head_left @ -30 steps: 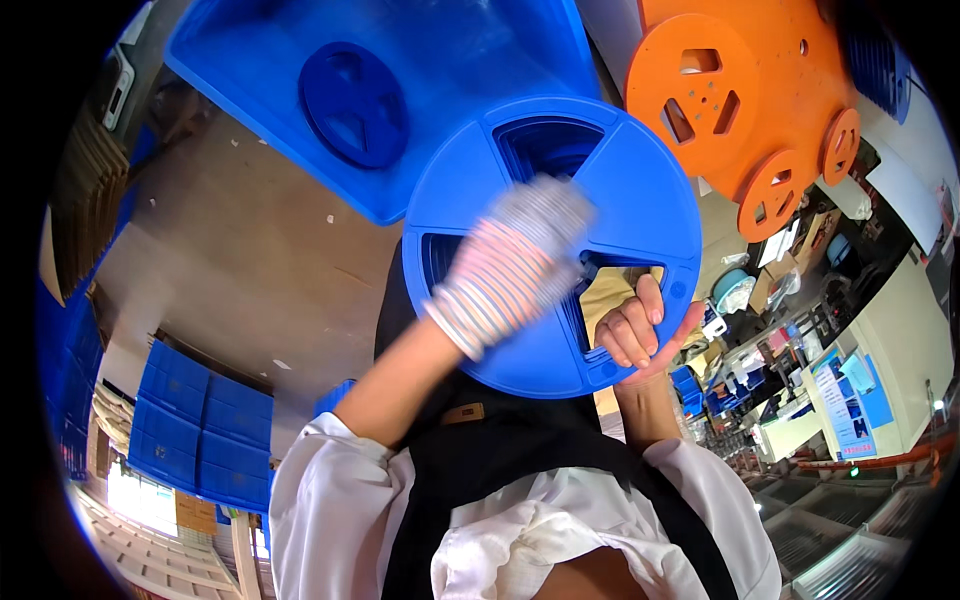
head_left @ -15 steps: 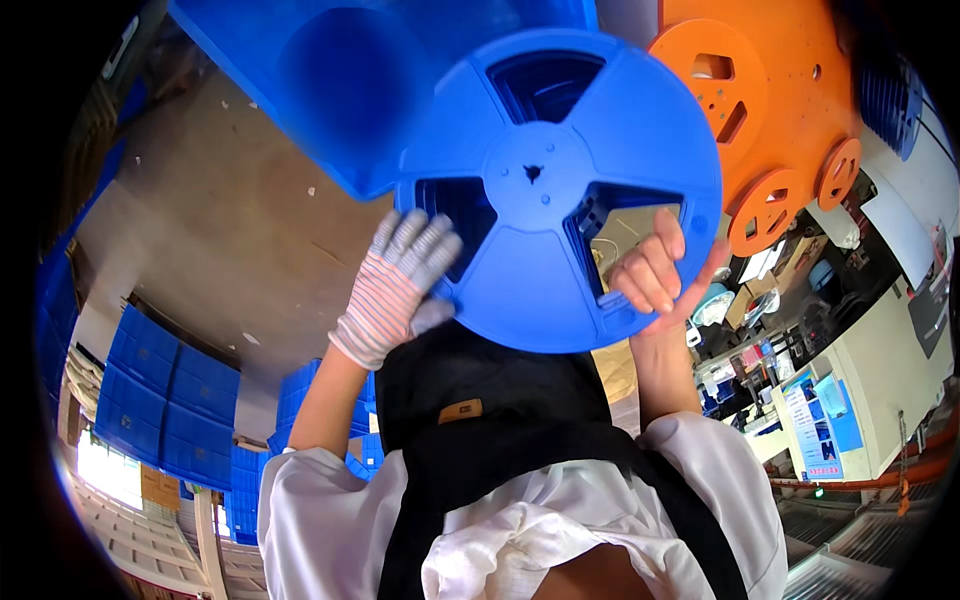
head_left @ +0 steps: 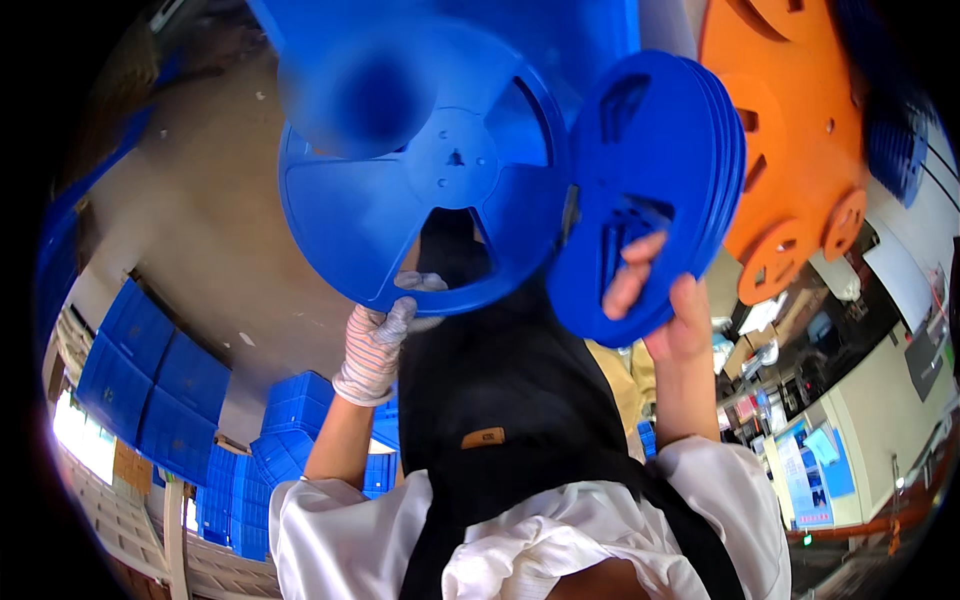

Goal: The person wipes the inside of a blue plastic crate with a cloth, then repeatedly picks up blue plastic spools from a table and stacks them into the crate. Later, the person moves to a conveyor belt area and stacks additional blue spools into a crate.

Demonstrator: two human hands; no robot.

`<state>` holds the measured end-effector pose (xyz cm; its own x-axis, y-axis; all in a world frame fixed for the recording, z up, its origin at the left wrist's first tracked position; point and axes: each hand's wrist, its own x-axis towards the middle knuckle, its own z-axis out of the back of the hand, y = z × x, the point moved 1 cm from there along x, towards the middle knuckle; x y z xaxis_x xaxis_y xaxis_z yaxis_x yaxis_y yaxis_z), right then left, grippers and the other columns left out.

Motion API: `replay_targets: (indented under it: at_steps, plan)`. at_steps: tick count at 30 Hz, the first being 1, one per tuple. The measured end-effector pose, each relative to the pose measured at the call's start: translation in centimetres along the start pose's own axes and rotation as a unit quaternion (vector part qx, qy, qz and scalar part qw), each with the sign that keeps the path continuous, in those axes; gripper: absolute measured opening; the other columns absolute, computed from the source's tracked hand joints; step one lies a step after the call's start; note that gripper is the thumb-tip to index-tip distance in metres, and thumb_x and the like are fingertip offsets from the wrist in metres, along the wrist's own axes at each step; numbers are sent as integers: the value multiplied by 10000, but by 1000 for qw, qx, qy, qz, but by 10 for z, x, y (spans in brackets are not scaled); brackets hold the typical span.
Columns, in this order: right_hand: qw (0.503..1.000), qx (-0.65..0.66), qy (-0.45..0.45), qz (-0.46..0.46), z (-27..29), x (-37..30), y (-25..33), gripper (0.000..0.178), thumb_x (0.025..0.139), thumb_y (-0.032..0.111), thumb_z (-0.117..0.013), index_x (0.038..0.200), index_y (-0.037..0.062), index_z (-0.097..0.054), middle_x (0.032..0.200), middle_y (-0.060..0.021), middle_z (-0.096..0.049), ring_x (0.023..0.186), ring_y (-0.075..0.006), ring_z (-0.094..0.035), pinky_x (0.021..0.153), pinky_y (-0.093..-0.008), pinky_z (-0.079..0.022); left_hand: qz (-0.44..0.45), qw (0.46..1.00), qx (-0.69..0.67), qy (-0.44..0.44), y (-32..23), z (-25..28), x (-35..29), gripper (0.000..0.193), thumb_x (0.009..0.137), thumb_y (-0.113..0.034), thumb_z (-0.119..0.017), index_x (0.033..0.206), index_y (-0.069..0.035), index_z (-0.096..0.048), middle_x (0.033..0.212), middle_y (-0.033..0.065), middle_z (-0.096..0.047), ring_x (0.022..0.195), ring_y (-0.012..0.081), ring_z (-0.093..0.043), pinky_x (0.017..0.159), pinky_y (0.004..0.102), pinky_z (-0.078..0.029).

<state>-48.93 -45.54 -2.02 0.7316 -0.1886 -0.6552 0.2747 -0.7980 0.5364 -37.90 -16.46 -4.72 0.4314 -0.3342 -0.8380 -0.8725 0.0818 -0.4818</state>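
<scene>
My left hand (head_left: 372,352), in a pale striped glove, grips the lower rim of a single blue plastic reel (head_left: 350,230), its thumb on the near face and fingertips showing through a cut-out. The reel has wedge-shaped openings and a round hub with small holes. A blurred dark patch hides part of its upper area. Bare, my right hand (head_left: 682,322) is closed round the lower edge of a stack of several blue reels (head_left: 640,130), its fingers reaching into an opening. That stack is tilted, its layered rims facing right, close beside the single reel.
Behind the reels is a large blue bin (head_left: 600,30). An orange panel with orange discs (head_left: 775,262) stands at the right, near more stacked blue discs (head_left: 893,150). Blue crates (head_left: 150,380) are piled at the left; a pale cabinet (head_left: 880,430) stands lower right.
One blue reel has come apart from the stack and moved left in my left hand, which was open beside it. My right hand has turned the remaining stack edgewise.
</scene>
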Motion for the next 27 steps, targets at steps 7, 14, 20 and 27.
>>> replay_targets:
  at_steps: [7,14,20,27]
  plan:
    - [997,-43,-35,-45,10,-38,-8,635,813,465,-711,1101,-78,-552,670,-138,-627,564,-203,-624,553,-286,-506,9,987,-158,-6,13,29,6,284,891,-167,-676,1124,-49,-565,1079,164,-643,1071,328,-631,826,429,-605]
    - [995,-17,-101,-15,1,-60,-28,667,829,460,-702,1202,-37,-459,752,-172,-647,588,-218,-635,536,-284,-517,-11,992,-125,21,10,36,31,309,918,-179,-639,1170,-24,-552,1095,163,-648,1068,314,-636,844,420,-593]
    - [986,3,-166,-29,5,-69,-38,616,848,417,-698,1231,8,-442,953,-184,-638,762,-248,-669,621,-323,-552,1,1000,4,14,19,37,100,370,946,-192,-577,1262,-30,-474,1216,149,-572,1148,286,-575,927,462,-520]
    - [979,-6,-201,-25,-1,-71,-57,597,892,433,-631,1252,-11,-457,984,-152,-622,856,-259,-643,773,-390,-541,6,984,135,-120,44,12,279,335,913,-94,-536,1232,-6,-487,1227,149,-542,1068,287,-598,765,436,-570]
